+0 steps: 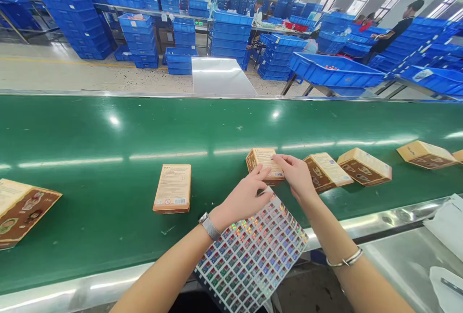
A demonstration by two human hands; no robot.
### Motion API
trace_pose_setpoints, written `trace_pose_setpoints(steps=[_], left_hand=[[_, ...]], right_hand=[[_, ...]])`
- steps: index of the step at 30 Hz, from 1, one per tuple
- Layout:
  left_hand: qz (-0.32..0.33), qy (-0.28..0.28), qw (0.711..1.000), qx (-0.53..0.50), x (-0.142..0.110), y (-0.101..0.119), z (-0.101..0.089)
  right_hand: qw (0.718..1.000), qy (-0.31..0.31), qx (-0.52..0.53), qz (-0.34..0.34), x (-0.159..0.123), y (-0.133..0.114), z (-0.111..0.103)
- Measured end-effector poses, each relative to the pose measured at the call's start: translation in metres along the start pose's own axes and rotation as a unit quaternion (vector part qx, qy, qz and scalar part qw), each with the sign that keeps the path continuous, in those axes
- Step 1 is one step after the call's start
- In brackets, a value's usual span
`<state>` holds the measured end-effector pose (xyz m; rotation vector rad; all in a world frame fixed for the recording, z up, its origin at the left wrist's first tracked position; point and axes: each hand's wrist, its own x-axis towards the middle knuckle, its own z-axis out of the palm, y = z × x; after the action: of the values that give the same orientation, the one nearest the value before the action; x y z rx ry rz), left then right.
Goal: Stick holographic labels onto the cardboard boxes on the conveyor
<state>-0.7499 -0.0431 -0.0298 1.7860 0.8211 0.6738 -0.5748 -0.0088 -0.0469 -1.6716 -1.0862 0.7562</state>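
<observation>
The left hand point(240, 197) was held half open, its fingers loosely spread and its foremost fingertips laid on the near side of a brown and cream box point(265, 156). Its thumb was placed over the top corner of a shiny sticker sheet point(256, 255); whether the sheet was also gripped from beneath could not be told, since the underside was hidden. The right hand point(298, 175) was mostly closed, its thumb and forefinger brought close together at the right part of the box's printed top; whether a sticker was pinched there could not be made out.

The box was set on a green belt point(108, 236), between the 2 hands. The sheet, printed with rows of small glittering squares, was tilted across the belt's metal edge point(401, 215). A watch point(210, 226) was worn on the left wrist and a bangle point(345, 259) on the right.

To the left, 1 similar box point(172, 187) was laid flat, and another point(25, 211) was cut off by the picture's border. To the right, 4 more were spread along the belt, the nearest point(327, 170) just beside the right hand. Beyond the belt, blue crates point(231, 33) were stacked.
</observation>
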Motion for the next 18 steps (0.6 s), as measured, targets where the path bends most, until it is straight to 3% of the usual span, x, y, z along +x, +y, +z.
trace_pose_setpoints(steps=[8,12,14,16,18], left_hand=[[0.015,-0.006,1.000,-0.023,0.016,0.001,0.007],[0.011,0.034,0.998,-0.052,0.016,0.005,0.009],[-0.006,0.072,0.995,-0.071,0.005,0.011,0.007],[-0.031,0.109,0.990,-0.089,-0.012,0.019,0.003],[-0.060,0.137,0.980,-0.128,-0.033,0.028,-0.002]], right_hand=[[0.987,0.090,-0.119,-0.065,0.010,0.000,-0.008],[0.981,0.099,-0.137,-0.095,0.015,-0.011,-0.023],[0.982,0.063,-0.135,-0.119,0.003,-0.025,-0.035],[0.981,-0.020,-0.131,-0.143,-0.019,-0.042,-0.047],[0.958,-0.186,-0.133,-0.173,-0.046,-0.061,-0.054]])
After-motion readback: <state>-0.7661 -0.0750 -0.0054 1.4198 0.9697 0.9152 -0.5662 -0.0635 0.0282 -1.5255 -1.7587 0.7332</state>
